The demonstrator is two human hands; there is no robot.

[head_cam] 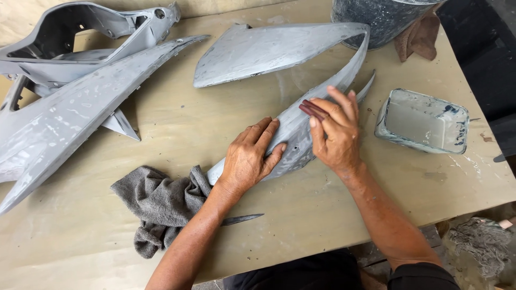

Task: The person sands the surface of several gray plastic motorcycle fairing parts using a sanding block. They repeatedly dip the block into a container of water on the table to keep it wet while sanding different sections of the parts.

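A long curved grey plastic body panel (290,126) lies across the middle of the tan board. My left hand (250,158) rests flat on its lower part, fingers spread, pressing it down. My right hand (333,131) presses a small folded piece of dark red sandpaper (312,109) against the panel's upper edge. A crumpled grey cloth (158,204) lies under and beside my left wrist.
A rectangular tub of cloudy water (422,121) stands right of my right hand. Another grey panel (269,51) lies behind, and larger grey panels (70,102) fill the left. A dark bucket (384,19) with a brown rag (419,37) stands at the back.
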